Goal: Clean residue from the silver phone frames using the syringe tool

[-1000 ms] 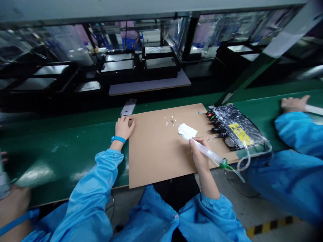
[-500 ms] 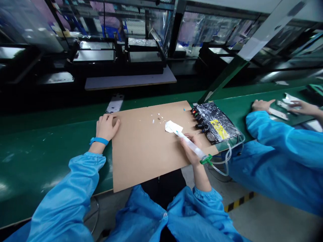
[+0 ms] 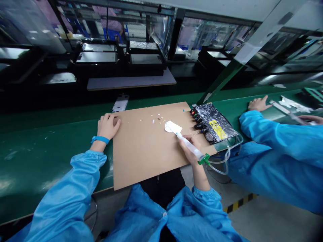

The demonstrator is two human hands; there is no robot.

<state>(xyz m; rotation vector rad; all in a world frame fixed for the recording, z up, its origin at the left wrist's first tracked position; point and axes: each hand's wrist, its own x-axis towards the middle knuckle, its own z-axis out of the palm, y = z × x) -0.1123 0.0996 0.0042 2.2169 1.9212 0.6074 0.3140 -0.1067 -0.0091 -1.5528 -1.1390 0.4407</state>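
Note:
My right hand (image 3: 189, 151) is closed round a clear dispensing syringe (image 3: 188, 145) with a green end cap and a clear hose. Its tip touches a white scrap of paper (image 3: 172, 127) on a brown cardboard sheet (image 3: 146, 151). My left hand (image 3: 107, 125) rests on the left edge of the cardboard, fingers loosely curled and holding nothing. Small white crumbs (image 3: 157, 118) lie near the paper. A black controller box (image 3: 212, 122) with knobs and a yellow label sits at the cardboard's right edge.
The cardboard lies on a green conveyor belt (image 3: 50, 148). A metal plate (image 3: 120, 102) lies beyond my left hand. A co-worker in a blue sleeve (image 3: 275, 134) reaches over the belt at right, hand (image 3: 256, 104) flat. Black fixtures (image 3: 121, 60) stand behind.
The view swung right and then steadied. My hands have stayed in place on the cardboard. The co-worker's hand at right has shifted along the belt.

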